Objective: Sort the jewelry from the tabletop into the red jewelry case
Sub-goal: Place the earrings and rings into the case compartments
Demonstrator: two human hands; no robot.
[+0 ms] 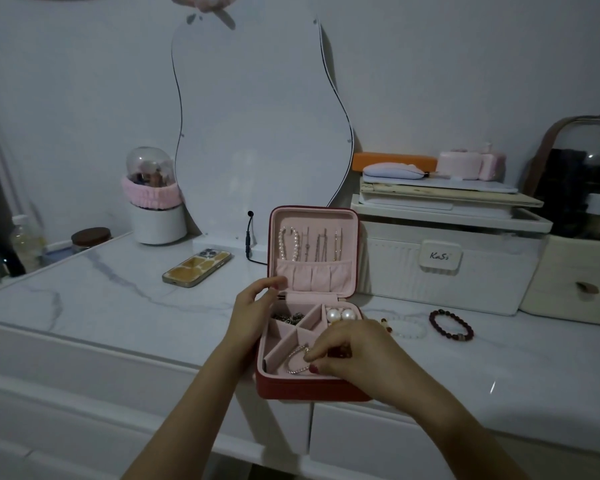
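Observation:
The red jewelry case stands open near the table's front edge, its pink lid upright with a pearl strand and chains hanging inside. My left hand holds the case's left side near the hinge. My right hand reaches into the front compartment and pinches a thin silver bracelet; a dark red item shows under its fingers. Two large pearls sit in the back right compartment, dark pieces in the back left. On the table to the right lie a white bead bracelet and a dark red bead bracelet.
A phone lies face down left of the case. A wavy mirror leans on the wall behind. A white storage box with stacked items stands at the right, a white pot with a pink band at the back left.

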